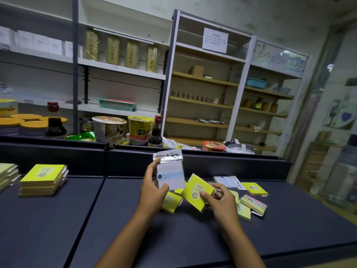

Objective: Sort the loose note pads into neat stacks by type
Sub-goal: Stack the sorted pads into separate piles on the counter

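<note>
My left hand (153, 187) holds a white packaged note pad (171, 171) with a pale blue band upright above the dark shelf top (116, 219). My right hand (218, 200) grips a yellow-green note pad (196, 190) marked 2207, tilted, just right of the white one. Beneath both hands lies a loose pile: more yellow-green pads (171, 202), a pastel striped pad (254, 204) and white pads (229, 181). At the left stands a neat stack of yellow-green pads (43, 179). Another pale stack (7, 176) is cut off by the left edge.
A low dark back wall (231, 165) runs behind the shelf top. Beyond it stand instant noodle bowls (109, 128), soy sauce bottles (55, 122) and orange-lidded containers (33, 124). Store shelving (202, 105) fills the background.
</note>
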